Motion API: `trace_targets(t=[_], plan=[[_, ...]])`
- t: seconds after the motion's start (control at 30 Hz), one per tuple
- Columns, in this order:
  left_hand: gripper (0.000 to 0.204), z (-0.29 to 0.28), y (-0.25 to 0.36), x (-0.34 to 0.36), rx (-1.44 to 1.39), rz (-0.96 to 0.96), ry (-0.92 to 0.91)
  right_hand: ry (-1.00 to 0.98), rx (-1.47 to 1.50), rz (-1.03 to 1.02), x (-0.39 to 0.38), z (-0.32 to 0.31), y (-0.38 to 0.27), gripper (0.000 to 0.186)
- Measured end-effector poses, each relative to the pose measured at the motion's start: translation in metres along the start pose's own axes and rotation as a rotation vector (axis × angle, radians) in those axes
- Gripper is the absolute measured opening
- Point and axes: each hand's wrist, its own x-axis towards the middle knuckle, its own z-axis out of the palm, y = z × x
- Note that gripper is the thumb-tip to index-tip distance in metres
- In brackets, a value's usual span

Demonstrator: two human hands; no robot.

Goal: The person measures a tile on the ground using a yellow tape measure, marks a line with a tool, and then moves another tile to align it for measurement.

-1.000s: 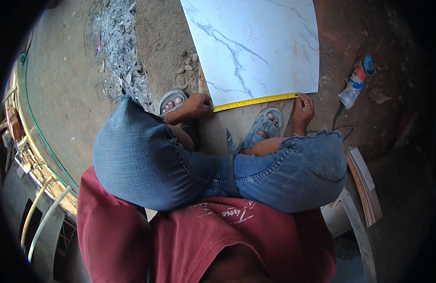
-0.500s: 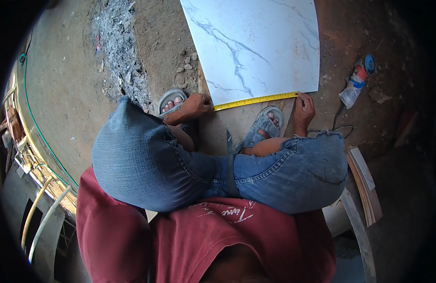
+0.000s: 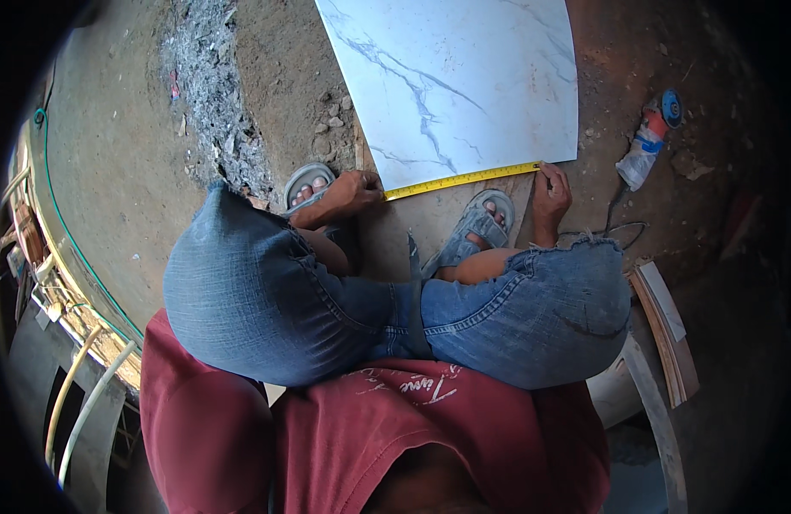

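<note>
A white tile with grey veins point(image 3: 464, 86) lies flat on the ground in front of my feet. Along its near edge runs a yellow tape measure blade point(image 3: 459, 180), pulled out straight. My left hand point(image 3: 354, 193) is closed at the blade's left end, by the tile's near left corner; the tape's case, if it is there, is hidden by the fingers. At the other end my right hand point(image 3: 551, 193) pinches the blade's tip, close to the near right corner.
To the right lies an angle grinder point(image 3: 648, 141) with a blue disc and a trailing cord. Stacked tile or board strips point(image 3: 665, 334) stand by my right knee. Grey ash and debris point(image 3: 211, 94) lie at the far left, near a green hose point(image 3: 61, 214). My sandalled feet flank the blade.
Both hands keep their hold on the tape measure along the tile's edge. The whole view has shifted very slightly; nothing else has visibly moved.
</note>
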Motion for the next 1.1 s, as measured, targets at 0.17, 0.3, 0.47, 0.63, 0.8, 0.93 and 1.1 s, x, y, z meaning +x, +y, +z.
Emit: trace_targets(t=[0.17, 0.3, 0.47, 0.63, 0.8, 0.93, 1.1], plan=[[0.024, 0.002, 0.002, 0.005, 0.067, 0.012, 0.001, 0.008, -0.023, -0.038, 0.002, -0.005, 0.003, 0.012], [0.025, 0.004, 0.005, 0.007, 0.080, -0.006, 0.002, 0.020, -0.057, -0.015, 0.001, -0.008, -0.001, 0.011], [0.025, 0.002, 0.004, 0.000, 0.037, -0.056, 0.005, 0.014, -0.016, -0.025, 0.002, 0.000, -0.003, 0.011], [0.025, 0.013, -0.010, 0.012, -0.043, -0.068, 0.001, 0.032, -0.059, -0.048, 0.000, -0.007, 0.007, 0.011], [0.025, 0.004, 0.011, 0.002, 0.006, -0.090, 0.022, 0.035, -0.035, -0.036, 0.001, 0.002, 0.006, 0.012], [0.026, 0.006, 0.017, 0.004, 0.022, -0.111, 0.015, 0.033, -0.056, -0.046, 0.003, -0.007, 0.008, 0.012], [0.025, 0.008, 0.005, 0.005, 0.040, -0.106, 0.009, -0.004, -0.064, -0.017, -0.001, -0.004, 0.004, 0.011]])
